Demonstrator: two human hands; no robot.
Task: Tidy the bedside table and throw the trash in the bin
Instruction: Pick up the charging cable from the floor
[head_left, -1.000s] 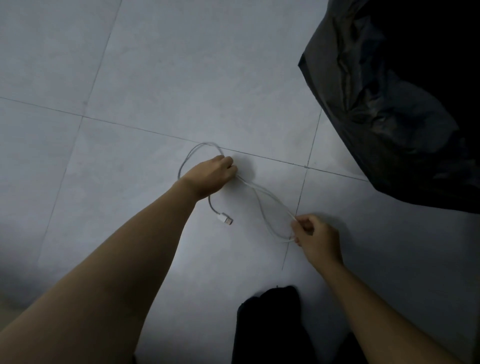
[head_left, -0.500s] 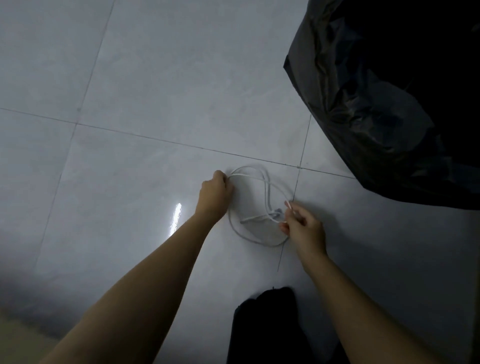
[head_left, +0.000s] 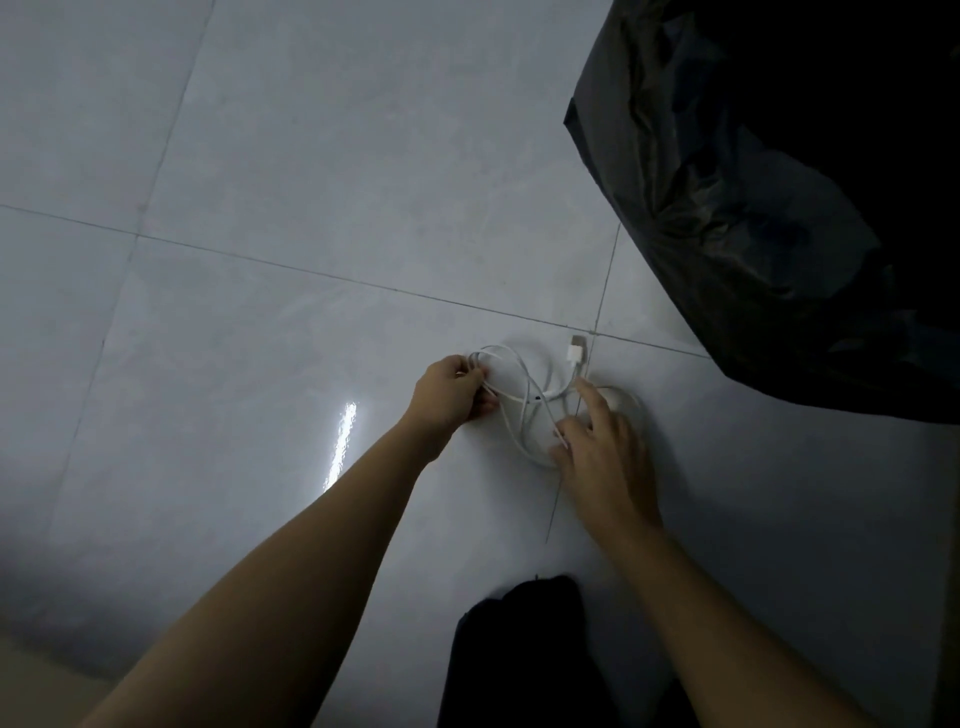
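Over the pale tiled floor (head_left: 311, 156), a white cable (head_left: 524, 395) is gathered in loose loops between both hands. Left hand (head_left: 449, 392) pinches the loops' left end; right hand (head_left: 602, 452) holds a strand, forefinger extended. Its plug (head_left: 575, 353) points toward a black bag (head_left: 769, 208), near on the right.
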